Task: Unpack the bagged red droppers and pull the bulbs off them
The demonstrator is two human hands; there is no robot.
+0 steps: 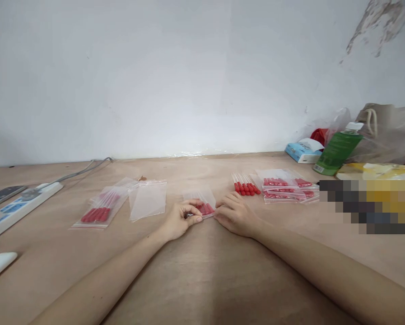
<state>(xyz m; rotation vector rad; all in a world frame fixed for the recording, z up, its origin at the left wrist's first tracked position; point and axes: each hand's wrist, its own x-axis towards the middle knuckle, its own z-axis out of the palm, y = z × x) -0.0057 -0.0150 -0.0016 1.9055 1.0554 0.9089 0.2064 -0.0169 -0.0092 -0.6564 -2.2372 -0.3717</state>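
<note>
In the middle of the table lies a small clear zip bag [206, 198] with red-tipped sticks inside, its zip edge facing me. My left hand [182, 220] pinches that near edge at its left part, thumb below and fingers over it. At the right end of the same edge, the closed fingers of my right hand [234, 214] grip the corner; their tips are partly hidden. Just beyond my right hand is a bunch of loose red-tipped white sticks [246, 186]. Flat, unfilled zip bags [148, 201] lie left of my left hand.
Filled bags [97, 210] lie at the left, and a pile of filled bags [283, 185] at the right. A power strip [22, 205] and phone [4, 195] sit far left. A green bottle [337, 151], blue tissue pack [302, 151] and plastic bags [392, 135] stand back right.
</note>
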